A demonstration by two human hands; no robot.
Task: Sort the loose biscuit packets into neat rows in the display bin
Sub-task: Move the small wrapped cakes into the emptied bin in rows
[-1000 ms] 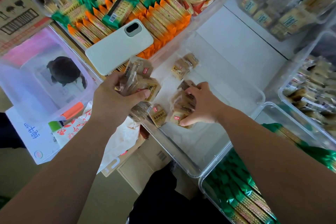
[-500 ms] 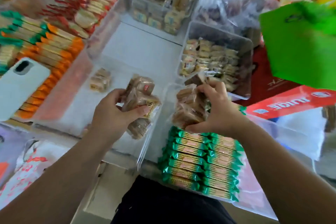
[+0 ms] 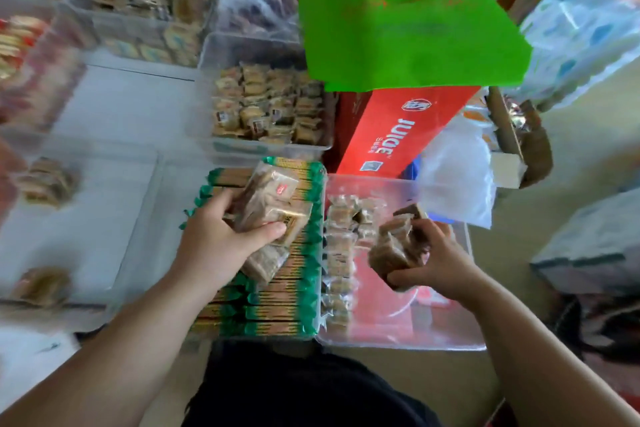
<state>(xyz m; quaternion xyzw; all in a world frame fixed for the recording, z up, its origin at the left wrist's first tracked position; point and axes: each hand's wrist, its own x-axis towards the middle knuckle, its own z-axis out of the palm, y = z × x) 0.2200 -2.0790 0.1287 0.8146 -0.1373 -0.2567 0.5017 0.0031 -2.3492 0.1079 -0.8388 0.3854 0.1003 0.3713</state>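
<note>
Brown clear-wrapped biscuit packets (image 3: 272, 206): our left hand (image 3: 221, 246) clutches a stack at nine o'clock of the clear plastic display bin (image 3: 408, 345), our right hand (image 3: 441, 262) another above it; overfull grips may spill them.

The clear plastic display bin (image 3: 415, 343) sits right of the tray of green-ended biscuit sticks (image 3: 291, 302) — a row of small biscuit packets (image 3: 337, 253) seems to line its left wall; a red cardboard juice carton (image 3: 398, 128) stands behind.
</note>
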